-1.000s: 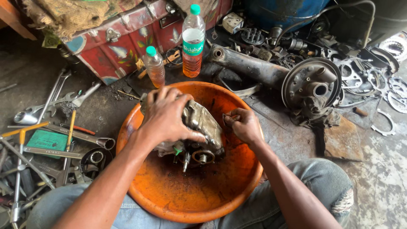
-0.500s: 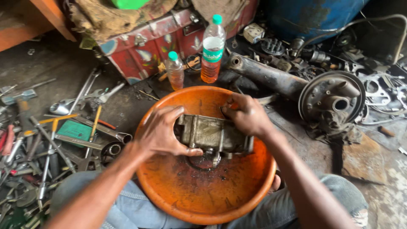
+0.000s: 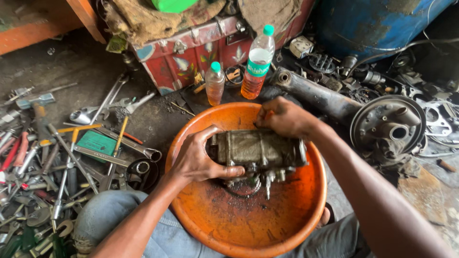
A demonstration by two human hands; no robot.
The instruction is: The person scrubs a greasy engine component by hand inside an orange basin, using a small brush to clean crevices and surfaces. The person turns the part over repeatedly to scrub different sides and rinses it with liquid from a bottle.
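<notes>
Fingers (image 3: 224, 171) clasp engine casing (image 3: 258, 149) over basin (image 3: 287, 224).

dull greasy metal engine casing (image 3: 258, 150), glossy oil-stained orange plastic basin (image 3: 291, 224), clear plastic bottles (image 3: 257, 64), rough burlap cloth (image 3: 143, 21)

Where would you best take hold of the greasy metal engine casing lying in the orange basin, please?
Probably by its two short ends, one from each side: the engine casing lies lengthwise across the orange basin, shafts pointing down, as the left hand grips it.

A single head-worn camera looks steeply down, close over the orange basin (image 3: 287, 224) and floor.
</notes>
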